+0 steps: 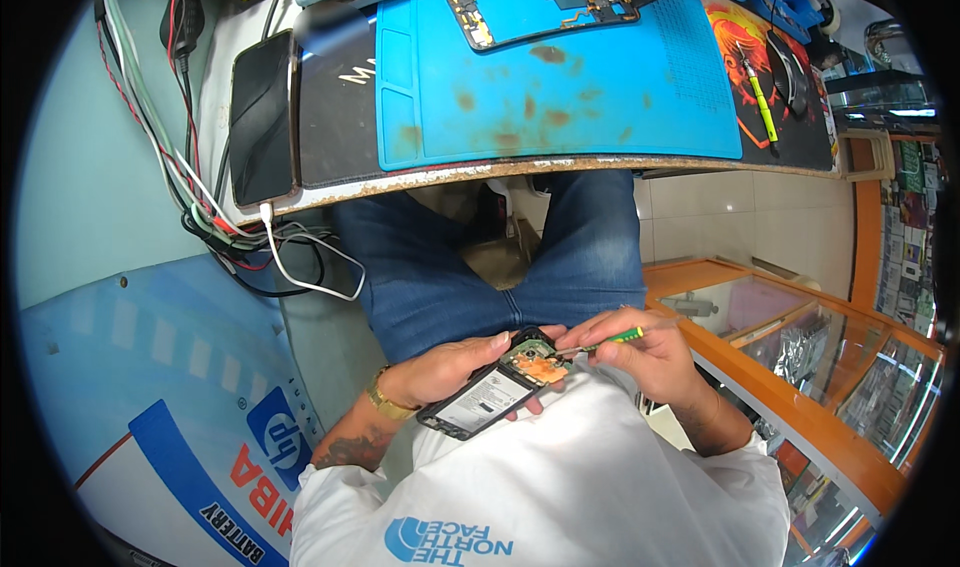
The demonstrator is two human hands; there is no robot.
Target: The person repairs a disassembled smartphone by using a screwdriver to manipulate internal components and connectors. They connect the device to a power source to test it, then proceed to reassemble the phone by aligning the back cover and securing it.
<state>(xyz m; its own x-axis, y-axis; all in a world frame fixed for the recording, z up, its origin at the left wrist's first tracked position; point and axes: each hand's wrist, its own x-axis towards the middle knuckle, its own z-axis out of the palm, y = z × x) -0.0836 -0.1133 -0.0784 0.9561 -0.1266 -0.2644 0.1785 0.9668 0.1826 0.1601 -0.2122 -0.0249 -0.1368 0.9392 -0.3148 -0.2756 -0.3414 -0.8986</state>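
Observation:
My left hand point(440, 369) is closed round an opened phone point(484, 405), held tilted over my lap against my white shirt. Its back cover is off, baring a pale battery and a circuit board with orange film point(545, 370). In my right hand point(648, 355) is a thin screwdriver point(628, 336) with a green and yellow handle. Its metal shaft points left onto the board; my fingers and the small scale hide exactly what the tip touches.
Beyond my knees, a blue work mat point(600, 117) on the table bears a dismantled phone frame point(530, 12). Right of it lies a yellow-green pen-shaped tool point(762, 107). At left, a black phone point(265, 117) has a white cable point(268, 229) plugged in. Glass display cases point(790, 327) stand right.

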